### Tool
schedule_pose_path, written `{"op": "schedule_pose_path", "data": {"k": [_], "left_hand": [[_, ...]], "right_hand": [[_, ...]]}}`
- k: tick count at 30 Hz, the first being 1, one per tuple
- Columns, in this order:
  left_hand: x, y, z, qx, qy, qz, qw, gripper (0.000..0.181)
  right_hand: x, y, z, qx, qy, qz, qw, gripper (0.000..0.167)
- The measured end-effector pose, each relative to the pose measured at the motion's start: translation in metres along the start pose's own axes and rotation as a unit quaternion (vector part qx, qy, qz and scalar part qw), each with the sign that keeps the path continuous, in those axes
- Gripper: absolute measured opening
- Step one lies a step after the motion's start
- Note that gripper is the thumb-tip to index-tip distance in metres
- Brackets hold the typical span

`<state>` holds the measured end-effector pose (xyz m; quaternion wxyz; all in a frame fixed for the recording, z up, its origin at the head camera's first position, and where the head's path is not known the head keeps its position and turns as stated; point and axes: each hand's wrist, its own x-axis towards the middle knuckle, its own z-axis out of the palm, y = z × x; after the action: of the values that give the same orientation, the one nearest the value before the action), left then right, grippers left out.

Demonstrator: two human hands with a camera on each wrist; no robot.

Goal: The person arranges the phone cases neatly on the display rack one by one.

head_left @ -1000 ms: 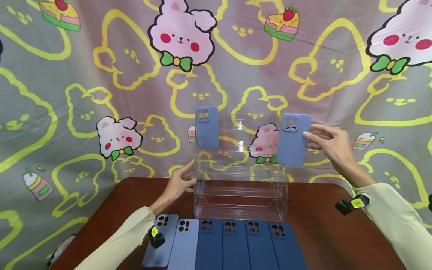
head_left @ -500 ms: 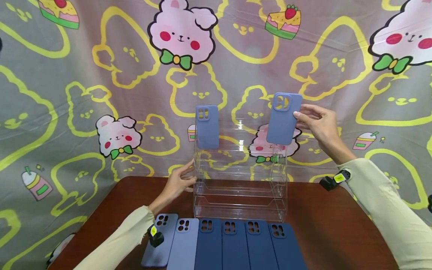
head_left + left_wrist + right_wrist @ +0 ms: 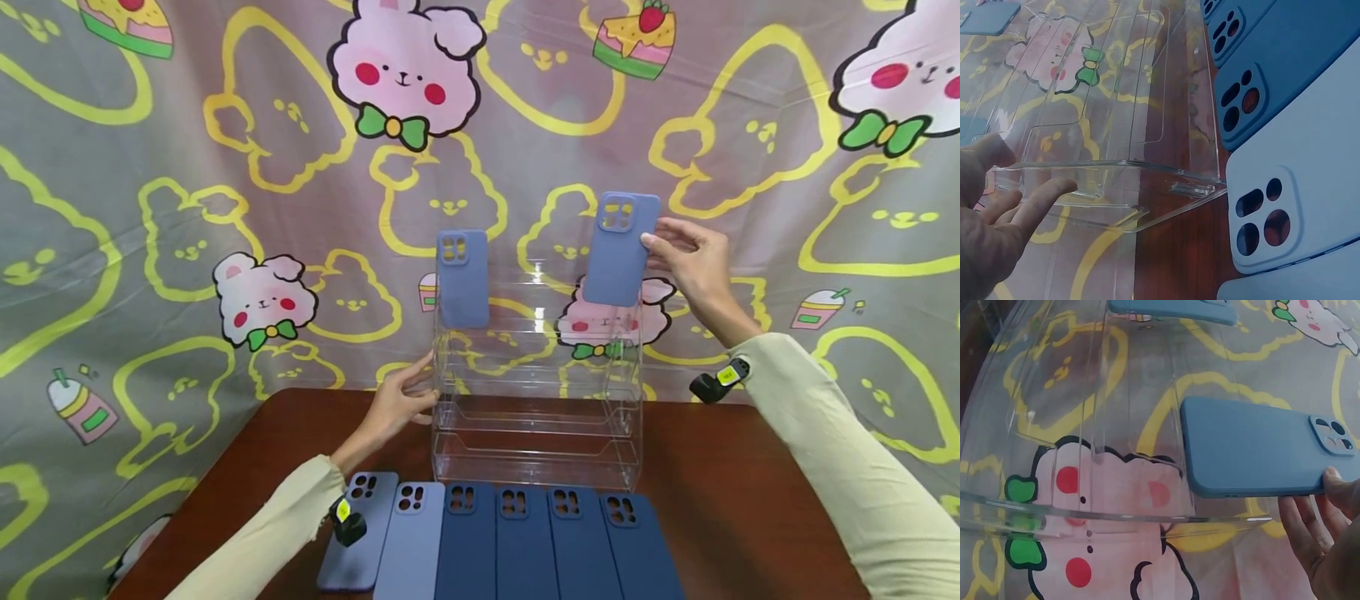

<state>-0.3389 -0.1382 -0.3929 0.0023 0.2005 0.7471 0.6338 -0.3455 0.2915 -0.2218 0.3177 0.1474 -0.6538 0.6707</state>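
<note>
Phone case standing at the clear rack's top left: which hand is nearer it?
Left. The left hand is below and left of the standing case, at the clear rack; the right hand is farther off, beyond the rack's right end, pinching another case.

Left hand point(image 3: 393, 406) reaches forward, fingers extended; right hand point(image 3: 699, 262), raised higher above the table's point(image 3: 720, 475) far edge, pinches between thumb and fingers.

Cloth-screened work spot, kind of room unclear, cartoon-print curtain point(image 3: 540, 162) behind, reddish-brown table point(image 3: 735, 492)
</note>
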Motion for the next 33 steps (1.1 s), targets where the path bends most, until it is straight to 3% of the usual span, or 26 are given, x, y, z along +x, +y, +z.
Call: {"op": "schedule_pose_path", "data": {"k": [8, 12, 15, 25, 33], "left_hand": [[-0.001, 0.000, 0.002, -0.003, -0.004, 0.004, 1.0000, 0.076], [-0.001, 0.000, 0.001, -0.005, -0.006, 0.009, 0.9999, 0.076], [-0.002, 0.000, 0.000, -0.006, -0.007, 0.010, 0.9999, 0.076], [-0.005, 0.002, -0.003, -0.007, -0.010, 0.008, 0.9999, 0.076], [-0.004, 0.000, -0.001, -0.004, -0.016, 0.001, 0.9999, 0.075]], "right_hand": [[0.004, 0.001, 0.002, 0.008, 0.003, -0.015, 0.9998, 0.043], [0.004, 0.009, 0.005, -0.073, -0.023, -0.022, 0.9968, 0.044], [0.002, 0.016, 0.008, -0.140, -0.039, -0.034, 0.9889, 0.042], [-0.010, 0.032, 0.016, -0.206, -0.084, -0.070, 0.9724, 0.037], [-0.018, 0.027, 0.021, -0.273, -0.066, -0.078, 0.9566, 0.033]]}}
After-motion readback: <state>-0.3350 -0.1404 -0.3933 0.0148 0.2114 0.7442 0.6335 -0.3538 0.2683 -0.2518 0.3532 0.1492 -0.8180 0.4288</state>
